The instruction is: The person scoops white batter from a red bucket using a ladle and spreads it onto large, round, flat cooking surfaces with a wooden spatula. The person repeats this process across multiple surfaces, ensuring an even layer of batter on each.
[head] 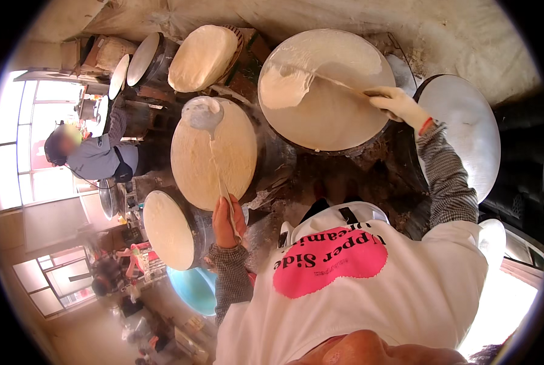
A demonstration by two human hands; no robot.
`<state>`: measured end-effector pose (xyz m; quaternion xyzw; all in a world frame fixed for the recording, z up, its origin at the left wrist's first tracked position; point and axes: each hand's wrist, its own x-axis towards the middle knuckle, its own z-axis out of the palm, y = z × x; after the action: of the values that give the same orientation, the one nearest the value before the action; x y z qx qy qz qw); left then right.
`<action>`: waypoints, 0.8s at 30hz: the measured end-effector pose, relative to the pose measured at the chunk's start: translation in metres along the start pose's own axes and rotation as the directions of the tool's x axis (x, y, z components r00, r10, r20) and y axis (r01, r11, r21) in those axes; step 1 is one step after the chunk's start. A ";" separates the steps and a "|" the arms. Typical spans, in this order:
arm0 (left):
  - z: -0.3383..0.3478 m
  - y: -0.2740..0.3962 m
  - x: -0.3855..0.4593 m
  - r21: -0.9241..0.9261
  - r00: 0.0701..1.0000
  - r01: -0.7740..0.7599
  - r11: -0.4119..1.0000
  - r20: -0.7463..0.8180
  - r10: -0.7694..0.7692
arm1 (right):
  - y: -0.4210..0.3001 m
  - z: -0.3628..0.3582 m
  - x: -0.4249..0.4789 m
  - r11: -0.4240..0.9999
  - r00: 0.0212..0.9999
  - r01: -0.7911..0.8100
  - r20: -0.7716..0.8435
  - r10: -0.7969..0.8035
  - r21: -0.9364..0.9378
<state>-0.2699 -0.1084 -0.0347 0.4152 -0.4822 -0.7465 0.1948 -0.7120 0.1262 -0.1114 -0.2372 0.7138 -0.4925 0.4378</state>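
Observation:
My left hand (229,221), bare, grips the long handle of a metal ladle (202,114). Pale batter coats its bowl, which is over the upper part of a round griddle (213,164) bearing a cream-coloured layer. My right hand (399,106), in a whitish glove with a red cuff edge, holds a thin spreading tool (338,82) over a larger round griddle (340,121). Wet batter (283,86) lies thick at that griddle's left and thinner across its top. Where the tool's far end stops is hard to tell against the batter.
A bare-looking round griddle (463,132) stands at right, a batter-covered one (168,230) at lower left. A stack of pale flat sheets (202,58) rests in a basket at the top. A turquoise basin (192,289) is beside me. Another person (103,157) stands at the left.

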 end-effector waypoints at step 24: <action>-0.011 -0.008 -0.037 -0.043 0.998 0.026 0.999 -0.052 -0.028 | -0.029 -0.007 0.020 0.993 0.985 0.063 0.164 -0.046 -0.098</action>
<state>-0.2388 -0.0852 -0.0273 0.4370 -0.4554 -0.7478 0.2058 -0.7308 0.1029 -0.0922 -0.3181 0.6935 -0.4462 0.4678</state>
